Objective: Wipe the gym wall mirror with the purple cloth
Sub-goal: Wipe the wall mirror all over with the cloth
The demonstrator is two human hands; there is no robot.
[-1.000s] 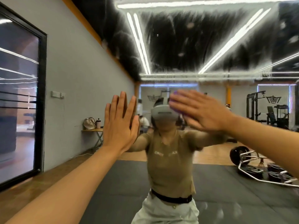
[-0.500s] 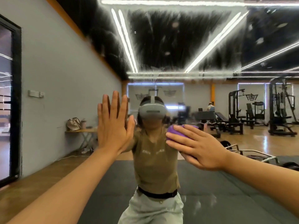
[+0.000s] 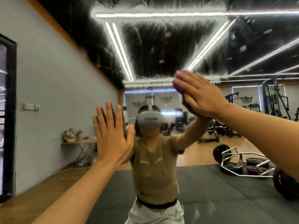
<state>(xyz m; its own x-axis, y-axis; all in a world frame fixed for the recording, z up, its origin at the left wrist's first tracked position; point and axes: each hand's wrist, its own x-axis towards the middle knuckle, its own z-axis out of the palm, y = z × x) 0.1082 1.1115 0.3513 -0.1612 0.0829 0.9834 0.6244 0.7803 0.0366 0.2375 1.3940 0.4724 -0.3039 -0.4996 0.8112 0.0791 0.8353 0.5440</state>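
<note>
The right hand (image 3: 202,94) presses the purple cloth (image 3: 178,85) on the mirror (image 3: 161,46) (left hand (image 3: 111,136) flat beside it).

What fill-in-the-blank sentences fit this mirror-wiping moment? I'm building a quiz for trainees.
1. The purple cloth is pressed to the mirror under the ____ hand.
2. The left hand rests flat on the glass with its fingers ____.
3. Of the two hands, the ____ one is higher on the glass.
4. The cloth's colour is ____.

Missing words: right; straight; right; purple
</note>
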